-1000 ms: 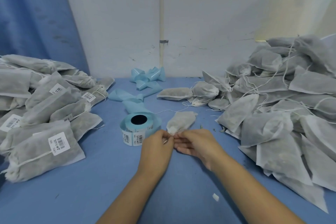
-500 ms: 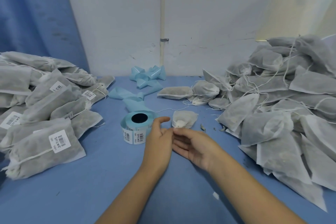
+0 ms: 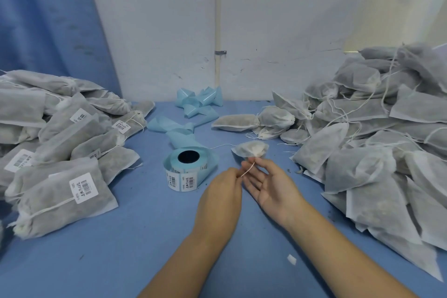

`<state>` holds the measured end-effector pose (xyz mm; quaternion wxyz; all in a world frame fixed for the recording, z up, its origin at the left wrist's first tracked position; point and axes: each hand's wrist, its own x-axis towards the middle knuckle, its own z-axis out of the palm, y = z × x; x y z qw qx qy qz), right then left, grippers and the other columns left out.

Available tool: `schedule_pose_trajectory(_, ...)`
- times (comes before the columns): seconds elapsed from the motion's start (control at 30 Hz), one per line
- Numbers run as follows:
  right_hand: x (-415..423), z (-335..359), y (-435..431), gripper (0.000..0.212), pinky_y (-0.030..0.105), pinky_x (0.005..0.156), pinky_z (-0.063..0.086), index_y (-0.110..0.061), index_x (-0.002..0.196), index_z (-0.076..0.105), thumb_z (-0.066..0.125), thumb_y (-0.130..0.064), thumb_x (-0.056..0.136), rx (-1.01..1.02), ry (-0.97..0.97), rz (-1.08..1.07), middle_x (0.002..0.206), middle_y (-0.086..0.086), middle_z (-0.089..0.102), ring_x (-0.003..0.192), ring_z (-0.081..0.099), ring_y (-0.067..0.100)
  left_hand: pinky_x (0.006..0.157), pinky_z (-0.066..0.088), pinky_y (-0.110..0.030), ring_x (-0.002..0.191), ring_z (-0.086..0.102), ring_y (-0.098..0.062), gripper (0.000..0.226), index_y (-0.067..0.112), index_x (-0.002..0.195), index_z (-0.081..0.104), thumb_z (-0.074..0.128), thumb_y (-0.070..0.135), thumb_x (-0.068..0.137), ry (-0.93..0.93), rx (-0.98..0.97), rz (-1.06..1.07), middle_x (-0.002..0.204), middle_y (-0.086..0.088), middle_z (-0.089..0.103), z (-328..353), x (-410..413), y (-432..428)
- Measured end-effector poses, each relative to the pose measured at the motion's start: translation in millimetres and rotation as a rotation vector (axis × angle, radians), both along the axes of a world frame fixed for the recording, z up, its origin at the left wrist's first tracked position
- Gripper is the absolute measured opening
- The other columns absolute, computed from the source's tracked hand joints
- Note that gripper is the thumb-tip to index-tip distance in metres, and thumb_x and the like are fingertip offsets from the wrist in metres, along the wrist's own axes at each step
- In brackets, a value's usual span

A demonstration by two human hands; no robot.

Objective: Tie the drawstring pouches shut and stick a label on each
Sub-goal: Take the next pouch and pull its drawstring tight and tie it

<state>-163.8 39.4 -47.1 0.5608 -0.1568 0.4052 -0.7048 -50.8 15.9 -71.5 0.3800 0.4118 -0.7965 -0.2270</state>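
My left hand (image 3: 221,193) pinches the free end of the drawstring (image 3: 248,170) between thumb and fingertip, the other fingers curled in. My right hand (image 3: 275,186) lies palm up with its fingers nearly straight, clasping nothing I can make out. The cord runs across those fingers, and their tips reach the gathered neck of the pouch (image 3: 251,149). The pouch sits on the blue table (image 3: 135,237), just beyond my right fingertips and just right of the label roll (image 3: 186,169).

As I read it, the mouth is drawn in and I am forming the knot. To do that well I should keep the cord taut between my hands so the neck cannot slacken. Then I wrap it round my right finger to make the loop, pass the end through, and slide the knot down hard against the fabric. If I pull along the cord rather than upward, the light pouch should stay on the table and its filling should stay in.

The roll is close to my left hand, so a label should be easy to reach next. Labelled pouches (image 3: 63,176) lie at my left and a heap of unlabelled ones (image 3: 362,152) at my right.
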Motion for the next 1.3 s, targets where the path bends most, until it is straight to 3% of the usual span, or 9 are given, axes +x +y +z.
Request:
schedule_pose_trajectory(0.1,-2,-9,0,0.017,0.013,0.060,0.043,-0.013,0.079,0.064,0.054,-0.013,0.092,0.035,0.688,-0.204,0.058,-0.004,0.060,0.058,0.054,0.006,0.080,0.043,-0.033,0.098,0.055,-0.016,0.026,0.017,0.106,0.064,0.041,0.029,0.100,-0.201,-0.139,0.049,0.101,0.001,0.060,1,7,-5)
schedule_pose_trajectory(0.2,-7,-15,2,0.015,0.029,0.059,0.036,-0.019,0.083,0.063,0.053,-0.022,0.093,0.106,1.256,-0.300,0.057,-0.004,0.052,0.067,0.049,0.016,0.076,0.043,-0.030,0.097,0.052,-0.013,0.028,0.019,0.104,0.065,0.041,0.033,0.100,-0.275,-0.189,0.091,0.100,0.004,0.055,3,15,-8)
schedule_pose_trajectory(0.4,2,-17,5,0.016,0.037,0.066,0.036,-0.018,0.082,0.048,0.041,-0.026,0.094,0.181,1.723,-0.345,0.081,-0.003,0.053,0.085,0.045,0.020,0.061,0.050,-0.036,0.090,0.062,-0.022,0.011,0.013,0.092,0.070,0.060,0.019,0.092,-0.194,-0.285,0.071,0.108,0.000,0.060,5,9,-2)
schedule_pose_trajectory(0.5,4,-16,6,0.018,0.034,0.072,0.032,-0.019,0.084,0.047,0.039,-0.028,0.097,0.229,1.867,-0.294,0.087,-0.005,0.052,0.091,0.046,0.020,0.079,0.046,-0.027,0.117,0.052,-0.012,0.019,0.018,0.110,0.066,0.052,0.022,0.096,-0.132,-0.270,0.008,0.144,0.008,0.044,1,8,-4)
schedule_pose_trajectory(0.63,8,-17,8,0.019,0.033,0.084,0.037,-0.019,0.105,0.060,0.044,-0.022,0.096,0.143,1.893,-0.277,0.110,-0.006,0.062,0.108,0.050,0.019,0.097,0.020,0.004,0.121,0.025,0.020,0.031,0.004,0.127,0.055,0.046,0.004,0.098,0.070,-0.132,-0.201,0.136,0.026,0.031,2,5,-9)
schedule_pose_trajectory(0.83,10,-18,9,0.050,0.031,0.099,0.038,-0.019,0.130,0.058,0.054,-0.004,0.082,-0.036,1.846,-0.263,0.139,-0.009,0.052,0.123,0.047,0.016,0.082,0.033,0.002,0.098,0.045,0.028,0.021,0.001,0.114,0.059,0.047,0.001,0.097,0.303,0.063,-0.174,0.117,0.018,0.053,3,7,-16)
schedule_pose_trajectory(0.93,9,-18,9,0.049,0.033,0.097,0.041,-0.019,0.127,0.060,0.054,-0.002,0.082,-0.067,1.802,-0.303,0.137,-0.010,0.054,0.119,0.049,0.016,0.078,0.037,-0.001,0.094,0.052,0.020,0.015,0.010,0.100,0.061,0.048,0.003,0.096,0.320,0.101,-0.178,0.108,0.016,0.061,3,7,-15)
schedule_pose_trajectory(1.07,10,-18,9,0.032,0.037,0.082,0.049,-0.018,0.113,0.070,0.056,-0.010,0.085,-0.128,1.755,-0.420,0.118,-0.010,0.067,0.100,0.057,0.021,0.076,0.047,-0.016,0.082,0.063,-0.012,0.012,0.008,0.091,0.061,0.050,0.007,0.096,0.341,0.239,-0.164,0.096,0.005,0.066,2,7,-17)
schedule_pose_trajectory(1.3,2,-21,9,0.019,0.015,0.075,0.038,-0.020,0.099,0.076,0.067,-0.009,0.086,-0.168,1.549,-0.446,0.093,-0.010,0.071,0.087,0.049,0.014,0.077,0.046,-0.016,0.076,0.059,0.004,0.012,0.011,0.093,0.062,0.051,0.013,0.097,0.262,0.287,-0.275,0.085,0.008,0.067,0,9,-18)
